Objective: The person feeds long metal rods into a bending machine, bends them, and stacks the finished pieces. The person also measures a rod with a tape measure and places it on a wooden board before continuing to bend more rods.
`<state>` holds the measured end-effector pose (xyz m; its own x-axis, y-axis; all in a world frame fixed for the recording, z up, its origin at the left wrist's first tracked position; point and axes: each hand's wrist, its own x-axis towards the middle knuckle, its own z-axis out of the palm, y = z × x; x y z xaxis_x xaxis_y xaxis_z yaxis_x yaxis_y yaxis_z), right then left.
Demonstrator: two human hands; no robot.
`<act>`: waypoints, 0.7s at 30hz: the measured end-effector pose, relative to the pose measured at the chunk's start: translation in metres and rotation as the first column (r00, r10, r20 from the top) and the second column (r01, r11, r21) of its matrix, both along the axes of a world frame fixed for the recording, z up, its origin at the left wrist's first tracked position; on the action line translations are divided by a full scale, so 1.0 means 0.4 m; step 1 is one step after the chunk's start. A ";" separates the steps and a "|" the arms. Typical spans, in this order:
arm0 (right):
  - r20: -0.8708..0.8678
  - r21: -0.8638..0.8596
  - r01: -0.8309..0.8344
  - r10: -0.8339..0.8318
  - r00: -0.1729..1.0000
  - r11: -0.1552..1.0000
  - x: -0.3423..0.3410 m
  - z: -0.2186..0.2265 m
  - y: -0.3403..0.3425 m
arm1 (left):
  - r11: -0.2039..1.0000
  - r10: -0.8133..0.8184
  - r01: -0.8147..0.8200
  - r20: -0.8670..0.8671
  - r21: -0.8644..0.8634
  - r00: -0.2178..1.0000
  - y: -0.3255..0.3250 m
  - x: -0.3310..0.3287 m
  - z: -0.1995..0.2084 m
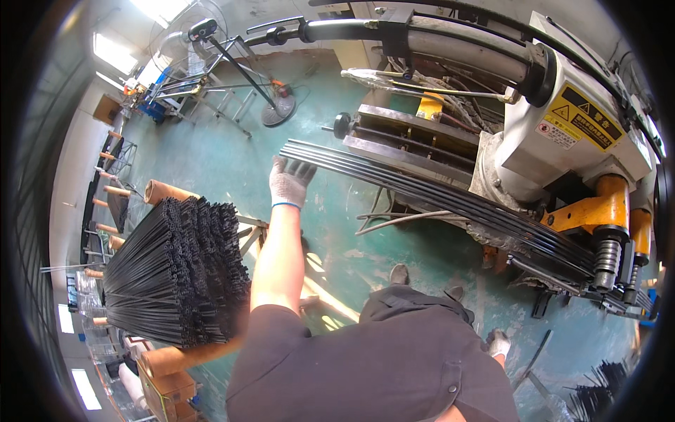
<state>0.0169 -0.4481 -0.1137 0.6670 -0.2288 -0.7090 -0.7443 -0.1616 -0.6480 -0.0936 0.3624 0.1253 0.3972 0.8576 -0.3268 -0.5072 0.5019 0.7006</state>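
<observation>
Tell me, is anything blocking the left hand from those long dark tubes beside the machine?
Nothing visible does. The gloved left hand is right at one end of the long dark tubes; whether it grips them is unclear. The big stack of black tubes sits farther left, not between them.

Dark short-sleeved shirt (365, 366) — round button (452, 388); pale knit gloves (288, 187), blue cuff edge (286, 205) — dark trousers (415, 304), greyish shoes (399, 274).

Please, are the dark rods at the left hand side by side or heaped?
Side by side: at the gloved left hand, the dark rods show as separate, nearly parallel lines, running toward the white machine.
</observation>
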 end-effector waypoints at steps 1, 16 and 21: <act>0.007 -0.053 -0.070 0.071 0.997 0.996 -0.021 0.006 0.018 | 0.996 -0.073 0.072 0.026 0.043 0.997 0.025 -0.011 0.016; 0.043 -0.105 -0.123 0.128 0.991 0.987 -0.016 0.052 0.037 | 0.948 -0.274 0.289 -0.118 0.132 0.954 0.133 0.009 0.024; -0.022 -0.255 -0.256 0.259 0.966 0.933 -0.057 0.105 0.078 | 0.898 -0.420 0.434 -0.150 0.079 0.895 0.140 -0.035 0.011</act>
